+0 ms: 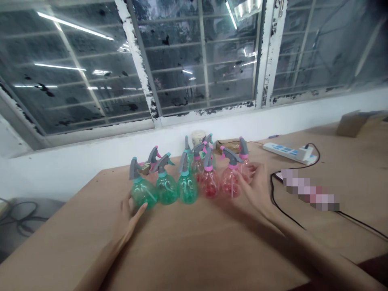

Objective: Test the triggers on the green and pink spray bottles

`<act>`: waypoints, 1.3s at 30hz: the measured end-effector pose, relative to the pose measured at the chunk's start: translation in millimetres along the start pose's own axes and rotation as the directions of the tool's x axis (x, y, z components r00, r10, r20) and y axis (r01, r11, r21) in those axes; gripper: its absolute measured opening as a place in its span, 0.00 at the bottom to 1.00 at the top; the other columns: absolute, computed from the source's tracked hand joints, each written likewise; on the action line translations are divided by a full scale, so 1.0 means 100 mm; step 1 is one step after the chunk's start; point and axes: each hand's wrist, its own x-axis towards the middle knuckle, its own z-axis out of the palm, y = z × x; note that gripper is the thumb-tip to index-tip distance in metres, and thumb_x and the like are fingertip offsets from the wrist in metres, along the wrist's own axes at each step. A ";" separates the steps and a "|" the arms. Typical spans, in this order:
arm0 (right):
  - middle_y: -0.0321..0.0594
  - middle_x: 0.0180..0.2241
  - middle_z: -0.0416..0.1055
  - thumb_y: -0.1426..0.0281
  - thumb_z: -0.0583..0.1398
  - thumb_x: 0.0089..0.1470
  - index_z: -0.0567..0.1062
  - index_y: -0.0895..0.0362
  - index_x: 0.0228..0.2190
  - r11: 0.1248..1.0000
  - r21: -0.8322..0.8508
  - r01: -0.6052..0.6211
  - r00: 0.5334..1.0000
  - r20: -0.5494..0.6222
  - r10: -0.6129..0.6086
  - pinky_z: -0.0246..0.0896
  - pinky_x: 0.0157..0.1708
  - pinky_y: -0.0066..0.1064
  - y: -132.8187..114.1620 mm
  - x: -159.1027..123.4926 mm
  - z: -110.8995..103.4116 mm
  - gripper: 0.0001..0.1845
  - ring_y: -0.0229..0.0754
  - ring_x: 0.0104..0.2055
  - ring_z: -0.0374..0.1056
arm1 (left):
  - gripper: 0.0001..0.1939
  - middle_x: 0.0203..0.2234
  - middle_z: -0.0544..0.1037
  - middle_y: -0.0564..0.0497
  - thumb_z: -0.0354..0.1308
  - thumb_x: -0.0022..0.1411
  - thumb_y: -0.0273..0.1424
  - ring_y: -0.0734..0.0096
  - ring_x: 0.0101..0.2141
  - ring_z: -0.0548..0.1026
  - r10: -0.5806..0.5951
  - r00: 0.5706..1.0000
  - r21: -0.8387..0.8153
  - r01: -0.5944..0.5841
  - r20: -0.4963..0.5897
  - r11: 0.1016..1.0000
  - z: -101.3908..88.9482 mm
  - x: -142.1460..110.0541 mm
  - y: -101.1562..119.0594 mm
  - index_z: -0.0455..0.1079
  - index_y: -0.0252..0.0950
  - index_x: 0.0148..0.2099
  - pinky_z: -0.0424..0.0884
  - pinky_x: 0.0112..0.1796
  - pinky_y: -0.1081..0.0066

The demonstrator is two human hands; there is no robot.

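Several round spray bottles with grey trigger heads stand close together on the brown table [188, 246]. The front row has green bottles on the left and pink ones on the right. My left hand [129, 212] is curved round the leftmost green spray bottle [144, 192], its thumb in front. At the other end, my right hand [257, 186] lies against the front right pink spray bottle [230, 184], thumb on its side. Its fingers reach a pink bottle [244, 167] behind. In between are a green bottle [187, 190] and a pink bottle [209, 184].
Behind the bottles are a white tub [198, 137] and a brown packet [232, 145]. On the right lie a white power strip [287, 152] with a plugged-in charger, a black cable [272, 190] and a blurred-out item [309, 192]. A cardboard box [353, 123] sits far right, below barred windows.
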 end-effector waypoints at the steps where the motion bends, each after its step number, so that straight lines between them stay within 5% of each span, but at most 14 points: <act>1: 0.46 0.38 0.66 0.54 0.58 0.49 0.63 0.56 0.40 0.999 0.022 -0.041 0.999 0.023 0.040 0.62 0.39 0.43 0.03 0.04 -0.02 0.23 0.50 0.39 0.65 | 0.34 0.52 0.65 0.39 0.53 0.55 0.49 0.42 0.54 0.62 -0.005 1.000 -0.015 0.005 -0.014 1.000 -0.02 -0.02 -0.01 0.54 0.37 0.60 0.60 0.50 0.44; 5: 0.45 0.39 0.69 0.53 0.59 0.47 0.64 0.57 0.42 0.990 0.121 -0.073 0.977 0.210 0.046 0.63 0.40 0.41 0.08 0.12 0.00 0.26 0.48 0.39 0.68 | 0.30 0.52 0.63 0.39 0.50 0.59 0.46 0.47 0.54 0.62 0.056 0.986 -0.112 -0.074 -0.155 0.991 -0.09 -0.09 0.00 0.54 0.36 0.58 0.59 0.52 0.47; 9: 0.46 0.42 0.70 0.54 0.60 0.47 0.64 0.58 0.46 0.989 0.143 -0.041 0.974 0.226 0.008 0.62 0.43 0.41 0.02 0.21 0.13 0.29 0.48 0.42 0.68 | 0.24 0.49 0.65 0.42 0.49 0.60 0.45 0.50 0.51 0.64 0.103 0.968 -0.153 -0.140 -0.227 0.978 -0.11 -0.19 0.11 0.56 0.37 0.54 0.61 0.51 0.49; 16: 0.41 0.31 0.73 0.55 0.58 0.48 0.71 0.58 0.38 0.999 0.011 -0.050 0.943 0.330 0.043 0.63 0.34 0.37 0.04 0.31 0.01 0.21 0.46 0.32 0.69 | 0.20 0.43 0.67 0.45 0.50 0.59 0.45 0.52 0.43 0.70 0.177 0.976 -0.077 -0.188 -0.128 0.979 -0.08 -0.38 0.30 0.59 0.38 0.48 0.66 0.45 0.51; 21: 0.41 0.35 0.74 0.56 0.61 0.45 0.67 0.55 0.47 0.999 0.014 -0.040 0.918 0.396 0.032 0.63 0.37 0.39 0.01 0.16 -0.33 0.28 0.49 0.36 0.70 | 0.16 0.40 0.70 0.46 0.50 0.60 0.43 0.54 0.41 0.72 0.253 0.965 -0.029 -0.255 -0.075 0.966 -0.05 -0.43 0.36 0.60 0.39 0.46 0.68 0.42 0.54; 25: 0.39 0.35 0.73 0.56 0.62 0.44 0.69 0.52 0.44 0.991 0.108 -0.078 0.898 0.439 0.023 0.65 0.37 0.41 -0.12 0.05 -0.45 0.24 0.48 0.36 0.70 | 0.14 0.38 0.73 0.47 0.52 0.60 0.41 0.56 0.41 0.73 0.332 0.943 -0.010 -0.332 0.008 0.943 0.01 -0.46 0.39 0.61 0.40 0.46 0.69 0.42 0.56; 35: 0.40 0.43 0.73 0.58 0.62 0.45 0.67 0.48 0.51 0.938 0.283 -0.200 0.821 0.571 0.002 0.63 0.46 0.47 -0.22 0.15 -0.17 0.30 0.51 0.46 0.69 | 0.09 0.36 0.72 0.50 0.50 0.62 0.37 0.62 0.35 0.74 0.363 0.910 -0.049 -0.361 0.199 0.931 0.09 -0.57 0.58 0.60 0.41 0.43 0.71 0.35 0.63; 39: 0.41 0.41 0.73 0.55 0.61 0.47 0.70 0.50 0.45 0.910 0.295 -0.292 0.801 0.595 0.064 0.63 0.47 0.49 -0.35 0.02 -0.06 0.24 0.51 0.46 0.68 | 0.09 0.35 0.73 0.50 0.51 0.61 0.36 0.63 0.34 0.74 0.368 0.903 -0.105 -0.353 0.222 0.930 0.15 -0.61 0.71 0.61 0.42 0.45 0.71 0.33 0.64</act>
